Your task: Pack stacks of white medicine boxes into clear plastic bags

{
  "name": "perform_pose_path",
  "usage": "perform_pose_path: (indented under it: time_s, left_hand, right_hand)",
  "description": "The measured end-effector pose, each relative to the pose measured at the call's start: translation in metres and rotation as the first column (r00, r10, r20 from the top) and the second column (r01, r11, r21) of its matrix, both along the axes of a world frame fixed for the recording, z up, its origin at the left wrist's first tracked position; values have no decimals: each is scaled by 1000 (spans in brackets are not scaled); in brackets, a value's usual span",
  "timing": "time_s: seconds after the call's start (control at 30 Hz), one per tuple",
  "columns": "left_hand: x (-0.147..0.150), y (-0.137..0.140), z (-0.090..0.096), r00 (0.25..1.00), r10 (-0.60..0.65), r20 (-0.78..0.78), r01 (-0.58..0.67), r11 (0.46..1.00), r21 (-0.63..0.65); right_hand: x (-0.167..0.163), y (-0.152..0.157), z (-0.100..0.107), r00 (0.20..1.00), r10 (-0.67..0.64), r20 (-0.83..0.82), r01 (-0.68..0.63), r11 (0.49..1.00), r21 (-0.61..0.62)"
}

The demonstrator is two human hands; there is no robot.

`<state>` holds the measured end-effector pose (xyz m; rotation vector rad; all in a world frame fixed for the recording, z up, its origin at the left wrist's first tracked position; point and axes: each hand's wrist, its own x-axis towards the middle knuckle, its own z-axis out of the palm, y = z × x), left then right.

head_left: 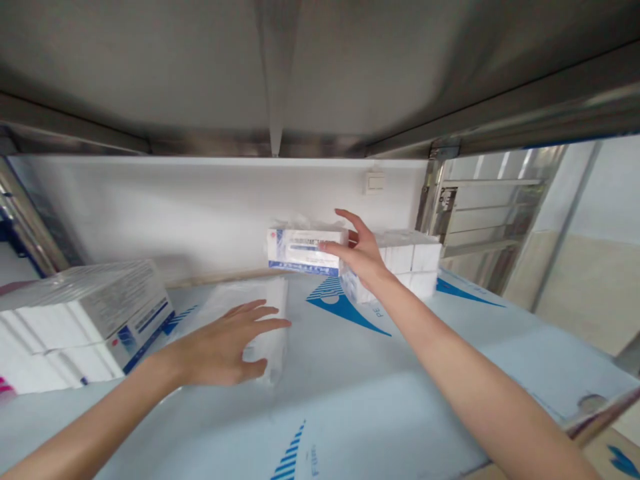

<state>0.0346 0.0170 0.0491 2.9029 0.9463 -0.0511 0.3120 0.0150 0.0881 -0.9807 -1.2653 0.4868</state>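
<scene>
White box [299, 255] (one) in right hand [366, 257]

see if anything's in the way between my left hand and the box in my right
Nothing visible stands between your left hand and the box in your right hand; the translucent plastic lies lower, on the pale blue sheet.

The shelf [350, 413] is a flat, wide surface under a light blue covering [480, 340] with darker blue printed markings [350, 317]. A round dark patch [593, 403] shows near its right front corner. Three loads rest on the covering: at left, a stack of white boxes [55, 327] – two tiers, under clear plastic; at centre-left, a flat plastic bag [273, 297]; at rear right, a second stack of white boxes [423, 263] – also two tiers.
</scene>
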Motion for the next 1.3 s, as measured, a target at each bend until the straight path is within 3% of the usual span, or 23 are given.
perform_pose_path:
  time_s: [0.17,0.3,0.4,0.53,0.6,0.73,0.97,1.3]
  left_hand:
    - [-33,5,-20,999,-21,26,23,999,-46]
    - [-45,6,-29,981,-118,157,132,988,-81]
    - [-55,8,-23,956,-134,263,164,982,-97]
    - [-63,17,-11,919,58,390,-35,997,-67]
    - [-61,24,-11,941,106,322,-114,993,8]
    - [-53,39,-25,993,49,103,-60,992,108]
    - [-44,43,-51,994,48,100,-63,986,156]
    - [-55,40,-36,998,25,59,-29,998,62]
  right_hand:
    - [-45,-8,-36,959,198,-204,-236,953,-188]
    - [-53,-12,-51,937,211,-277,-277,934,-226]
    - [-49,-14,-53,924,176,-339,-257,943,-212]
    - [-41,-14,-54,912,125,-392,-212,960,-186]
    - [-37,-13,-57,910,94,-405,-183,965,-186]
    - [-33,-7,-65,914,37,-404,-132,968,-212]
    - [-30,-2,-71,915,2,-403,-104,968,-230]
    - [-28,-2,-69,894,13,-448,-116,972,-204]
